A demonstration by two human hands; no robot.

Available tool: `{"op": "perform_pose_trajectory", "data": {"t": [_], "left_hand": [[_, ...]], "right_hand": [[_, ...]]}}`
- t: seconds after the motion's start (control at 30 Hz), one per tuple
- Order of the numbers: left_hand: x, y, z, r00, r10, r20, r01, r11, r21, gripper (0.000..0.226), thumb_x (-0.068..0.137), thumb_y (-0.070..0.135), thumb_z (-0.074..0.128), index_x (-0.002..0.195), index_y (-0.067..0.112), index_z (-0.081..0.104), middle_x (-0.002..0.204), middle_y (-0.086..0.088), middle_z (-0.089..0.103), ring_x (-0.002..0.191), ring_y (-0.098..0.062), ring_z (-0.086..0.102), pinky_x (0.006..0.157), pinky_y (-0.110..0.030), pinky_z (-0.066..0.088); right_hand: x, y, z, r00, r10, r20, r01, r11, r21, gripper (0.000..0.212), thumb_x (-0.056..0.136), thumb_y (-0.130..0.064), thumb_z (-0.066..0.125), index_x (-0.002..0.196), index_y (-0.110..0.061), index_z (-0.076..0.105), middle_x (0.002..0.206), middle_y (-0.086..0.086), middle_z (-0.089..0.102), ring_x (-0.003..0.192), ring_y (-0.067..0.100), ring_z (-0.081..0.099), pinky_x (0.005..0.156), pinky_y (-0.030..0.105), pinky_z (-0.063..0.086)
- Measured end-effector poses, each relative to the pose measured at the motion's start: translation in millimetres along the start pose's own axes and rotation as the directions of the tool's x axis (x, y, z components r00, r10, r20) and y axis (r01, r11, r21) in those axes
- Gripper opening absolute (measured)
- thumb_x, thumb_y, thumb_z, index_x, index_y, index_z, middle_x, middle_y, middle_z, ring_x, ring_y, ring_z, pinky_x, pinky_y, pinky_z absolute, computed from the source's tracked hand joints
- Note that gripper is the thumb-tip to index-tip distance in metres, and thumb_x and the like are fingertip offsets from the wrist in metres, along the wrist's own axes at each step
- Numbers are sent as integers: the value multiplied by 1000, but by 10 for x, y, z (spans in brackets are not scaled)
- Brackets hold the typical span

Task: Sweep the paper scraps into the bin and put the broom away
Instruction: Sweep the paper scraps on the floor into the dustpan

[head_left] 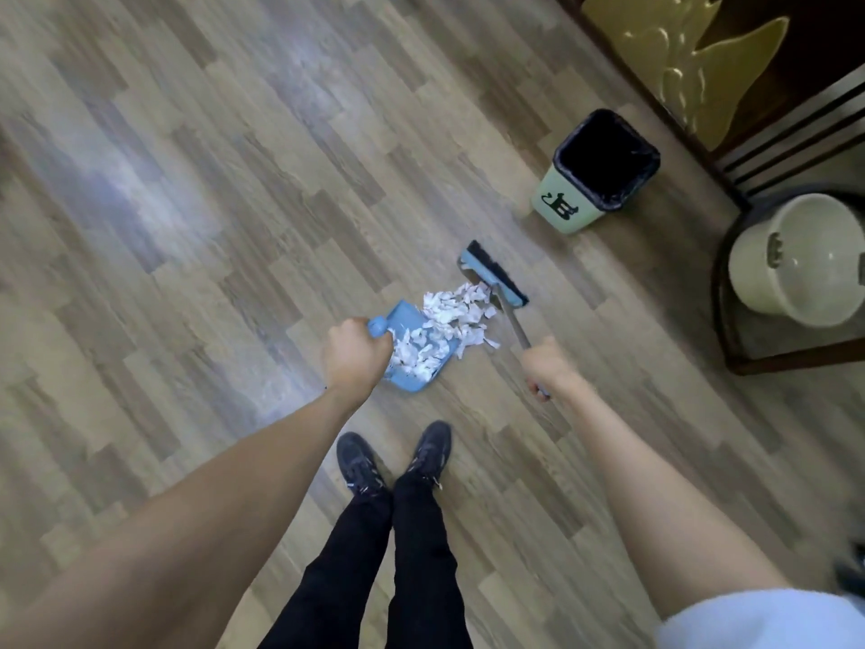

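Observation:
A heap of white paper scraps (447, 325) lies half on a blue dustpan (402, 323) and half on the wooden floor. My left hand (353, 353) grips the dustpan's handle and holds the pan against the floor. My right hand (545, 365) is closed around the metal handle of a blue broom (496, 276), whose black-bristled head rests just beyond the scraps. A pale green bin (557, 206) with a black liner stands open on the floor further off to the right of the broom head.
A dark wooden stand (735, 348) holding a cream basin (805, 260) is at the right. Dark furniture with gold decoration (688, 53) runs along the upper right. My two feet in dark shoes (398, 456) stand just below the dustpan.

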State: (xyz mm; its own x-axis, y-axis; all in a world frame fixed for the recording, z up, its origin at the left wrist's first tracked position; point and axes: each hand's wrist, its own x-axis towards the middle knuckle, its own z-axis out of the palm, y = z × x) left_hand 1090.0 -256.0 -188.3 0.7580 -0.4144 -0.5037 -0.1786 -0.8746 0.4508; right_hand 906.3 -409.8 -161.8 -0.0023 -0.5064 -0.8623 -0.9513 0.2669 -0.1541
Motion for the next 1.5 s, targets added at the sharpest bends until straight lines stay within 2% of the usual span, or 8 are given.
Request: {"op": "perform_pose_trajectory", "data": {"t": [0.33, 0.43, 0.53, 0.63, 0.93, 1.1, 1.27, 1.5], "left_hand": [[-10, 560, 296, 995, 41, -90, -51, 992, -112, 34, 75, 10, 53, 49, 17, 31, 49, -7, 38, 56, -34, 42, 53, -31, 30], [9, 499, 219, 986, 97, -137, -109, 990, -85, 35, 73, 12, 52, 48, 17, 28, 59, -27, 51, 67, -49, 54, 53, -33, 30], [-15, 397, 129, 990, 111, -85, -114, 993, -33, 34, 73, 14, 52, 49, 17, 29, 54, -22, 45, 70, -49, 57, 52, -31, 28], [-59, 352, -10, 989, 143, -30, -140, 988, 64, 34, 76, 11, 54, 51, 15, 32, 47, -5, 36, 56, -42, 45, 45, -31, 23], [-55, 388, -381, 980, 197, 11, -194, 951, 240, 21, 76, 16, 55, 59, 10, 44, 58, -11, 50, 61, -37, 47, 51, -30, 32], [-89, 249, -465, 976, 219, 19, -215, 937, 276, 27, 74, 13, 56, 55, 11, 38, 51, -8, 43, 54, -34, 41, 46, -29, 27], [-155, 27, -310, 968, 233, 95, -251, 907, 338, 18, 75, 15, 56, 60, 9, 47, 55, -10, 48, 52, -30, 38, 47, -28, 27], [-337, -208, 88, 980, 186, 68, -195, 966, 168, 15, 72, 8, 50, 62, -3, 51, 60, -22, 56, 54, -30, 41, 50, -33, 31]], "right_hand": [[-470, 475, 34, 978, -193, 84, 210, 894, -396, 30, 94, -17, 43, 117, -1, 54, 125, 23, 59, 113, 38, 58, 86, 36, 46], [-557, 450, -188, 969, -206, 137, 245, 876, -416, 15, 94, -22, 42, 88, -10, 49, 106, 20, 58, 88, 33, 56, 68, 29, 41], [-560, 400, -361, 966, -232, 117, 259, 881, -395, 26, 90, -18, 44, 66, -17, 36, 82, 10, 50, 68, 26, 47, 47, 23, 28], [-583, 356, -474, 965, -247, 86, 261, 889, -376, 17, 89, -20, 45, 72, -15, 45, 70, 6, 48, 50, 19, 40, 45, 22, 27], [-566, 199, -767, 986, -156, -60, 133, 949, -286, 22, 87, -15, 50, 67, -6, 54, 65, 20, 62, 44, 24, 54, 43, 21, 40], [-443, 346, -816, 998, -11, -65, 6, 997, -71, 12, 88, -4, 45, 82, -5, 55, 50, 17, 49, 31, 15, 37, 39, 15, 31], [-364, 647, -488, 985, 165, -57, -148, 962, 228, 26, 92, -2, 39, 67, -7, 44, 51, 13, 41, 42, 14, 34, 38, 10, 26], [-485, 765, 398, 986, 167, 0, -162, 955, 250, 12, 92, 0, 37, 83, -4, 45, 37, 11, 44, 24, 20, 36, 26, 9, 21]]}}
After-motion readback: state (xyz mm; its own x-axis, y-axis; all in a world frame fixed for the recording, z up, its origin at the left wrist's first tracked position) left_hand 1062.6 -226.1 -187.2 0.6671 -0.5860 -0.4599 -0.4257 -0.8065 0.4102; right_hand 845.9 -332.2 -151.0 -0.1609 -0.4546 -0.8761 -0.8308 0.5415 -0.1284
